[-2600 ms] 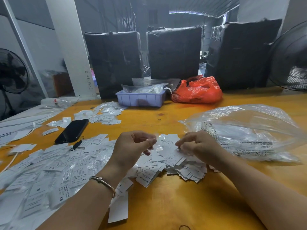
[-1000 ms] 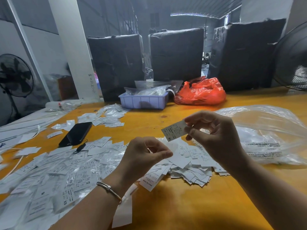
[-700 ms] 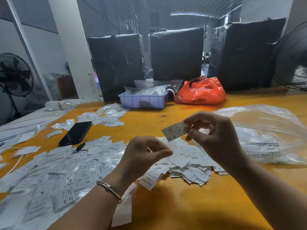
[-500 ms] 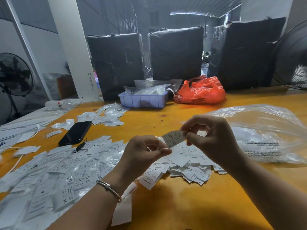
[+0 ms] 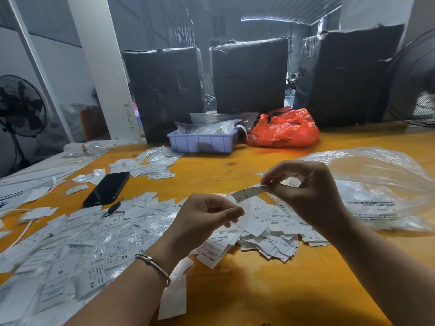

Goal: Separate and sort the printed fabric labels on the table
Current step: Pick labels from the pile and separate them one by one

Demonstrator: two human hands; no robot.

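Label (image 5: 250,193) pinched at its right end by right hand (image 5: 308,191) grip, raised above loose label pile (image 5: 270,231) on yellow surface (image 5: 270,290). Left hand (image 5: 204,220) just below, thumb and fingers curled together; whether touching label, cannot tell. Phone (image 5: 107,188) farther left, clear bag (image 5: 381,189) right.

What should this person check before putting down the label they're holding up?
1. Label held firmly: ok, the right hand pinches its end.
2. Single label, not two stuck together: cannot tell.
3. Size print readable: cannot tell, the label is seen nearly edge-on.
4. Left hand free to help: cannot tell, its fingers are curled just below the label's free end.
5. Spread of labels on the left visible for matching: ok, XS and M prints show.
6. Phone out of the way: ok, beyond the labels.
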